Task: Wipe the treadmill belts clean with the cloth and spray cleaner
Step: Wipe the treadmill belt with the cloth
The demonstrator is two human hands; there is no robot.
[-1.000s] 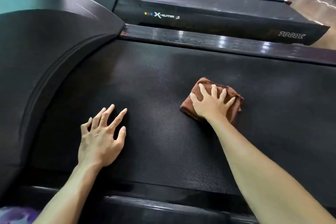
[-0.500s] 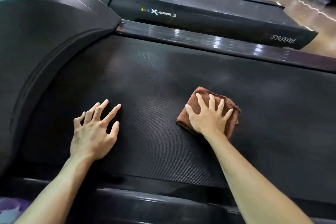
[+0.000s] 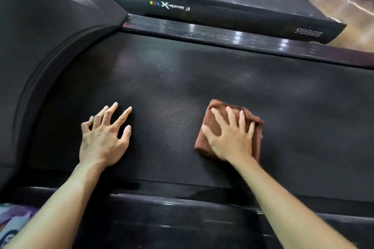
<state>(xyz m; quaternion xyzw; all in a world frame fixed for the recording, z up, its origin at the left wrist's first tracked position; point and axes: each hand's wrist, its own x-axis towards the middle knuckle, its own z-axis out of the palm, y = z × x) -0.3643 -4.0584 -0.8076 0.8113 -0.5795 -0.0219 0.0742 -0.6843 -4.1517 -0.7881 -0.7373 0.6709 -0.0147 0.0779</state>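
A folded brown cloth (image 3: pixel 257 125) lies on the black textured treadmill belt (image 3: pixel 178 91). My right hand (image 3: pixel 230 137) presses flat on the cloth with its fingers spread. My left hand (image 3: pixel 103 137) rests on the bare belt to the left, fingers spread and straight, holding nothing. No spray cleaner shows in this view.
The treadmill's dark motor hood (image 3: pixel 40 46) curves up at the left. Glossy side rails run along the far edge (image 3: pixel 222 36) and the near edge (image 3: pixel 182 208). More treadmills (image 3: pixel 222 4) stand behind, with a wooden floor (image 3: pixel 344 12) at the top right.
My right hand has drawn the cloth back toward me along the belt. My left hand has stayed planted on the belt, shifting only a little.
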